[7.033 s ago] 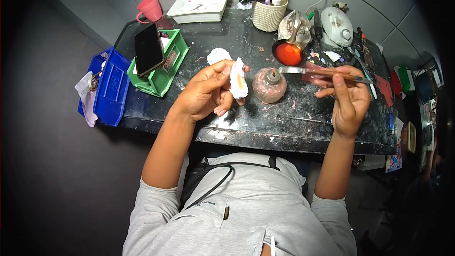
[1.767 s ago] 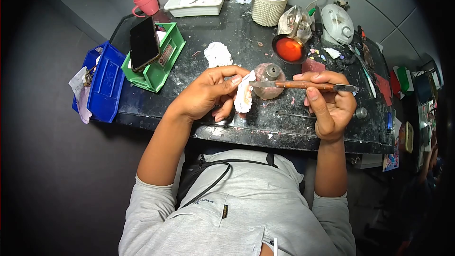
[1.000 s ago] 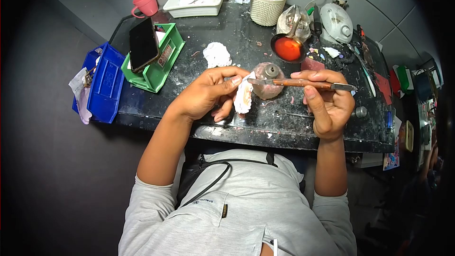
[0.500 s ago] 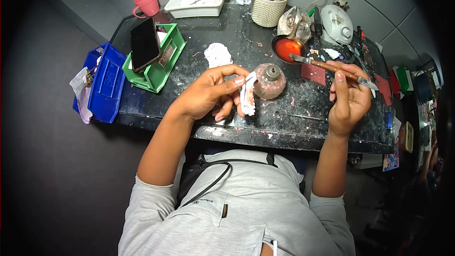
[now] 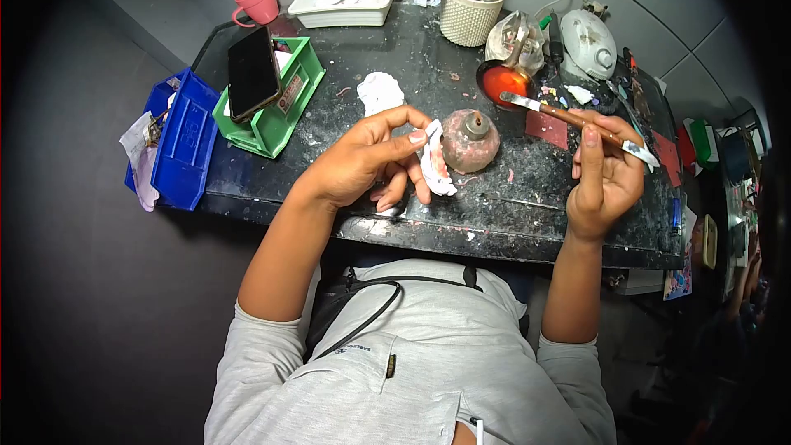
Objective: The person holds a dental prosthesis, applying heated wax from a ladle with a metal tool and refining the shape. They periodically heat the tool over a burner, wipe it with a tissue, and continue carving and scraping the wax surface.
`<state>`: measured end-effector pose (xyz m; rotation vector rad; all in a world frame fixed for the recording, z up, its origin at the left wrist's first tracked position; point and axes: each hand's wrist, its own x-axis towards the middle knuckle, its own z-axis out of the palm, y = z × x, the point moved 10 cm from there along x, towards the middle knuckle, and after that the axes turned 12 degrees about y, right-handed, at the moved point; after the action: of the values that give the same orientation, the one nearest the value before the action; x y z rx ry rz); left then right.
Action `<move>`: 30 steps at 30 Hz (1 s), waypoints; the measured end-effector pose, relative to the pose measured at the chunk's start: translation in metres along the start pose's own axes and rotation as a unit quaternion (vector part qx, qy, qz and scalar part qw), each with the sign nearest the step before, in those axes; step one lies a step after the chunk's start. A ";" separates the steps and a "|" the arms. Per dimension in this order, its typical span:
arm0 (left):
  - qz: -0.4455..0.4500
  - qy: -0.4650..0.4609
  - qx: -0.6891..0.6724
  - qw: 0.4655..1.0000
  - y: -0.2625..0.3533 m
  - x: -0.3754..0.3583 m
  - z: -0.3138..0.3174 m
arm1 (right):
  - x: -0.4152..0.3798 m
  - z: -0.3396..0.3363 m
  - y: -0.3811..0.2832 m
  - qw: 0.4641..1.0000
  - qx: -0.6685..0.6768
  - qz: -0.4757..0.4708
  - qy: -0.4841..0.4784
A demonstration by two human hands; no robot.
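Observation:
Pinched between the thumb and fingers of my left hand is a white plaster dental cast with pink wax along it. Just right of the cast stands a spirit burner, its glass clouded pink and its metal neck on top. My right hand grips a wax knife by its brown handle, with a broad blade at the near end. The knife's other tip points left and overlaps the near rim of a ladle of glossy red-orange wax. A pink wax sheet lies under the knife.
A white plaster lump lies beyond my left hand. Left are a green bin with a phone on it and a blue bin. At the back stand a pink mug, white tray and woven basket.
The cast has tilted in my left hand, its lower end swinging right. My right hand keeps the knife beside the ladle, its tip now nearer the ladle's near rim. The whole view has shifted slightly.

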<state>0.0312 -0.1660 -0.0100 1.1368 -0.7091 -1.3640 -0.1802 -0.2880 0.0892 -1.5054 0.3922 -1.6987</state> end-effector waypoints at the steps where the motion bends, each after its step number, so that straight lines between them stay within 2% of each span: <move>1: 0.000 -0.008 -0.002 1.000 0.001 -0.001 0.002 | 0.000 0.000 0.000 1.000 -0.009 0.001 0.000; 15: 0.017 -0.050 -0.029 0.998 0.002 -0.001 0.010 | -0.001 -0.001 -0.003 0.999 -0.045 -0.013 0.007; 20: 0.016 -0.057 -0.026 0.998 0.001 -0.002 0.012 | -0.016 0.025 -0.015 0.995 0.067 -0.019 -0.078; 24: 0.017 -0.052 -0.024 0.998 0.001 -0.002 0.011 | -0.030 0.043 -0.018 0.987 0.072 -0.023 -0.144; 30: 0.015 -0.050 -0.020 0.998 0.001 -0.002 0.010 | -0.034 0.046 -0.016 0.985 0.059 -0.034 -0.156</move>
<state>0.0222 -0.1665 -0.0057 1.0283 -0.7650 -1.4104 -0.1451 -0.2398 0.0883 -1.6782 0.0748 -1.4754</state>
